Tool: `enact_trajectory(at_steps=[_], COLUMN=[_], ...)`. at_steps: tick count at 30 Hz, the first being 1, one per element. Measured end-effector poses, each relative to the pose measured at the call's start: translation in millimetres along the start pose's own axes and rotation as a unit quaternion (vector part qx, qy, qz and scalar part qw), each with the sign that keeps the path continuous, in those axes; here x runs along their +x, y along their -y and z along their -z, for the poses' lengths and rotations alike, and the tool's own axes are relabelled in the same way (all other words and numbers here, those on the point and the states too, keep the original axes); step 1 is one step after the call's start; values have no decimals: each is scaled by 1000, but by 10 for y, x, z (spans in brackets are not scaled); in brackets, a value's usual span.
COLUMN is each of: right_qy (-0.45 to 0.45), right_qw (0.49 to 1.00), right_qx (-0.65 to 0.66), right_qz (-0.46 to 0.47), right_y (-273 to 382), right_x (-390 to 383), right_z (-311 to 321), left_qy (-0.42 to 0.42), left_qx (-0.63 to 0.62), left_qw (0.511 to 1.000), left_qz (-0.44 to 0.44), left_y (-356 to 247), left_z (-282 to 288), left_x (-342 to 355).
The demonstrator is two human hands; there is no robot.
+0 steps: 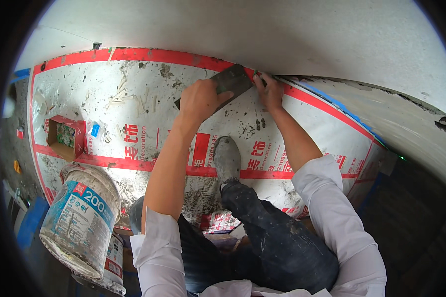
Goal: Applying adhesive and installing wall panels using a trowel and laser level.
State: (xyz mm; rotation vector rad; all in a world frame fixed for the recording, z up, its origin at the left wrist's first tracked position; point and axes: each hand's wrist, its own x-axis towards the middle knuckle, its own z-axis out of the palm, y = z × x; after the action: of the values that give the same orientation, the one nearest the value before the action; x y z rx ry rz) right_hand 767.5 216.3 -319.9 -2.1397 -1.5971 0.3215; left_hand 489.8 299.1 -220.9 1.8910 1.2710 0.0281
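My left hand (199, 100) is closed around a flat trowel (235, 83) with a dark rectangular blade. The blade lies slantwise, its far end at the foot of the pale wall (282, 34). Just right of that end, my right hand (269, 93) is closed with its fingers bunched together. A bit of green shows at its fingertips, too small to name. Under both hands spreads a white floor protection sheet (183, 119) with red bands and print, spotted with grey mortar.
On the left stand a stained bucket (79, 222) with a blue label and a second bucket (115, 262) behind it. An open red box (64, 138) holds small pieces beside a clear bag (96, 130). Pale sticks (119, 91) lie scattered. My shoe (227, 158) rests on the sheet.
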Motion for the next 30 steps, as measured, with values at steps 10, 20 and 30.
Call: enact_trajectory(at_steps=[10, 20, 30], right_qy=[-11, 8, -14], right_qw=[1000, 1000, 1000], right_qx=[-21, -7, 24], right_qz=[-1, -3, 12], right_y=[-18, -57, 26], right_x=[-14, 9, -85], right_z=[-69, -57, -33], left_qy=[7, 29, -1], left_qx=[16, 53, 18], left_qw=[1000, 998, 1000], left_qz=[12, 20, 23], left_y=[-192, -307, 344], left_z=[150, 230, -386], left_x=[110, 173, -74])
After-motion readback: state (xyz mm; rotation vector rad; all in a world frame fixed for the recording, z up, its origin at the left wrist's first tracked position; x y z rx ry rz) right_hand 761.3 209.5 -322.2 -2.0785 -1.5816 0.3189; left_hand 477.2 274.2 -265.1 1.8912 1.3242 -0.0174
